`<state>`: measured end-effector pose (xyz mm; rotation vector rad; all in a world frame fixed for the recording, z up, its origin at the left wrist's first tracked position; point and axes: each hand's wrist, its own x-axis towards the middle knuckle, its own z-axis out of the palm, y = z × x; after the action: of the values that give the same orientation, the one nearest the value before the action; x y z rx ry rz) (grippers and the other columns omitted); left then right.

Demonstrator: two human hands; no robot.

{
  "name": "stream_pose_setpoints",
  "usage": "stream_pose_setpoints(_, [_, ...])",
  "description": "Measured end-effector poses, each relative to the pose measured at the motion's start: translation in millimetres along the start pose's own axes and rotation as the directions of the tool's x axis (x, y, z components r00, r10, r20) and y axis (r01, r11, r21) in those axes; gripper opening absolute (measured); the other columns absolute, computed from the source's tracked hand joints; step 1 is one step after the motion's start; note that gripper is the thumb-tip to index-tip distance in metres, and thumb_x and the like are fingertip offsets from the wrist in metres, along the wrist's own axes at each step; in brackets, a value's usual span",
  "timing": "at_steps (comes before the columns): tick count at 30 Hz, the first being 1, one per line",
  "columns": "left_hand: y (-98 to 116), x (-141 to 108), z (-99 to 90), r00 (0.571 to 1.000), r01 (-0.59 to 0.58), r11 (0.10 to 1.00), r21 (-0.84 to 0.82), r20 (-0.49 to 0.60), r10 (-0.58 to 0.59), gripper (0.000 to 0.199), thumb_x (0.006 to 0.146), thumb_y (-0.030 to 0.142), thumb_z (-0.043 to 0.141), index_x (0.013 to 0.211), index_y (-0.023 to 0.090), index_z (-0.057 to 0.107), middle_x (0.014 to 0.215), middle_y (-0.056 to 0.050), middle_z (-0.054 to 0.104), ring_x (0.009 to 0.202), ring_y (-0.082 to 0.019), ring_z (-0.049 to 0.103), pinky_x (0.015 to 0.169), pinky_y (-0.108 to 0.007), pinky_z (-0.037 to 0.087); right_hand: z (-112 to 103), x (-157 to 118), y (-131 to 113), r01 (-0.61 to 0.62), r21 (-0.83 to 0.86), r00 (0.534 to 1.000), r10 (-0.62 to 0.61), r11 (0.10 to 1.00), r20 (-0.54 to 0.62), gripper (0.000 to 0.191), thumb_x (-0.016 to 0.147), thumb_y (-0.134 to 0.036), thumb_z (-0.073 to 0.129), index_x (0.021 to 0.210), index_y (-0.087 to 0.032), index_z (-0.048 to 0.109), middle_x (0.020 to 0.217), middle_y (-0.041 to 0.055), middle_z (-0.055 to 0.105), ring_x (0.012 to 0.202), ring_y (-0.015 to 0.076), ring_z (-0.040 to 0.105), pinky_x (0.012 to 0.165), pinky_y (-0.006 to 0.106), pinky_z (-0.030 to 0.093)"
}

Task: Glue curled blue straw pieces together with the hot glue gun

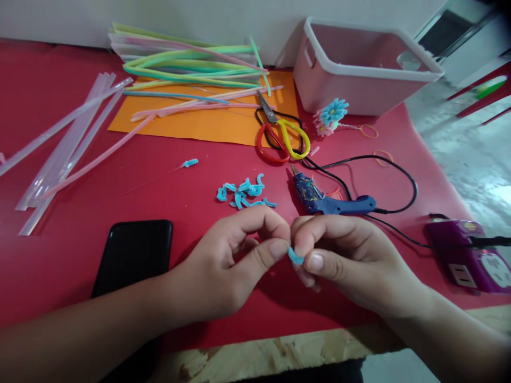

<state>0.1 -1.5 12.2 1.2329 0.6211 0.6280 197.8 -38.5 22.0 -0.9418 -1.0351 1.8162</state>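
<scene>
A short curved piece of blue pipe cleaner is pinched between both hands over the front of the red table. My left hand has its thumb and forefinger closed on one end, and my right hand pinches the other end. Just beyond them lies a small heap of cut blue pipe cleaner pieces, some curled. Behind my right hand, a blue glue gun rests on its side with its nozzle toward the scissors, which have red and yellow handles. A thin stem with a blue fuzzy tip lies farther left.
Clear glue sticks lie at left, near a black phone partly under my left forearm. Coloured pipe cleaners cover an orange sheet. A pink bin stands behind a fuzzy flower. A purple power strip sits right.
</scene>
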Motion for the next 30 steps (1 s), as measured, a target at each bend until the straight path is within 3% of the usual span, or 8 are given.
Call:
stream_pose_setpoints(6, [3.0, 1.3, 1.8, 0.994, 0.108, 0.994, -0.02, 0.033, -0.107, 0.021, 0.096, 0.032, 0.061, 0.082, 0.019, 0.052, 0.073, 0.005, 0.046, 0.064, -0.01, 0.041, 0.057, -0.024, 0.034, 2.7, -0.3, -0.6, 0.018, -0.081, 0.999, -0.021, 0.997, -0.039, 0.008, 0.086, -0.022, 0.078, 0.081, -0.017, 0.074, 0.068, -0.0024, 0.061, 0.059, 0.0053, 0.05, 0.055, 0.016, 0.045])
stream_pose_setpoints(13, [2.9, 1.2, 1.9, 0.991, 0.133, 0.991, -0.01, 0.023, -0.133, 0.024, 0.095, 0.037, 0.064, 0.084, 0.019, 0.053, 0.074, 0.004, 0.046, 0.066, -0.011, 0.04, 0.059, -0.025, 0.034, 7.4, -1.7, 0.0, 0.067, -0.144, 0.992, -0.081, 0.987, -0.096, 0.011, 0.086, -0.027, 0.079, 0.08, -0.019, 0.074, 0.069, -0.0015, 0.064, 0.063, 0.0074, 0.053, 0.058, 0.019, 0.048])
stream_pose_setpoints(17, [2.7, 3.1, 0.5, 0.986, 0.168, 0.977, -0.134, 0.008, -0.168, 0.027, 0.091, 0.037, 0.069, 0.08, 0.018, 0.052, 0.073, 0.005, 0.046, 0.065, -0.009, 0.039, 0.058, -0.024, 0.031, 3.4, 2.6, 6.0, 0.1, -0.17, 0.984, -0.122, 0.98, -0.126, 0.011, 0.08, -0.028, 0.084, 0.077, -0.02, 0.077, 0.065, -0.0021, 0.064, 0.056, 0.007, 0.05, 0.05, 0.019, 0.045])
stream_pose_setpoints(21, [0.3, 4.3, -1.0, 0.967, 0.244, 0.903, -0.353, 0.016, -0.255, 0.024, 0.091, 0.034, 0.065, 0.079, 0.018, 0.051, 0.07, 0.005, 0.043, 0.057, -0.008, 0.029, 0.051, -0.025, 0.021, -3.7, 4.9, 12.5, 0.225, -0.165, 0.955, -0.251, 0.96, -0.159, 0.015, 0.079, -0.029, 0.086, 0.093, -0.027, 0.08, 0.064, -0.005, 0.057, 0.055, 0.0071, 0.049, 0.048, 0.019, 0.044])
stream_pose_setpoints(23, [-0.5, 4.3, -0.5, 0.947, 0.307, 0.859, -0.41, 0.047, -0.316, 0.027, 0.087, 0.035, 0.068, 0.077, 0.018, 0.051, 0.07, 0.005, 0.042, 0.056, -0.007, 0.026, 0.049, -0.025, 0.017, -6.1, 4.8, 12.9, 0.298, -0.257, 0.93, -0.34, 0.919, -0.14, 0.02, 0.082, -0.029, 0.084, 0.101, -0.033, 0.08, 0.068, -0.0042, 0.06, 0.059, 0.0084, 0.053, 0.05, 0.02, 0.047])
stream_pose_setpoints(27, [-0.3, 4.3, 2.2, 0.903, 0.421, 0.798, -0.432, 0.116, -0.413, 0.03, 0.079, 0.038, 0.076, 0.076, 0.017, 0.054, 0.068, 0.004, 0.044, 0.054, -0.007, 0.025, 0.048, -0.025, 0.014, -7.8, 3.5, 9.8, 0.398, -0.544, 0.867, -0.497, 0.738, -0.039, 0.022, 0.084, -0.026, 0.082, 0.104, -0.034, 0.082, 0.076, 0.0009, 0.071, 0.071, 0.0131, 0.065, 0.065, 0.026, 0.057])
stream_pose_setpoints(30, [1.1, 4.7, 3.3, 0.886, 0.457, 0.774, -0.438, 0.146, -0.44, 0.033, 0.075, 0.039, 0.079, 0.073, 0.017, 0.054, 0.064, 0.005, 0.043, 0.052, -0.006, 0.025, 0.047, -0.025, 0.012, -7.7, 3.5, 8.4, 0.419, -0.596, 0.852, -0.524, 0.685, -0.005, 0.02, 0.083, -0.025, 0.083, 0.102, -0.032, 0.083, 0.076, 0.0017, 0.074, 0.069, 0.0135, 0.068, 0.064, 0.026, 0.058])
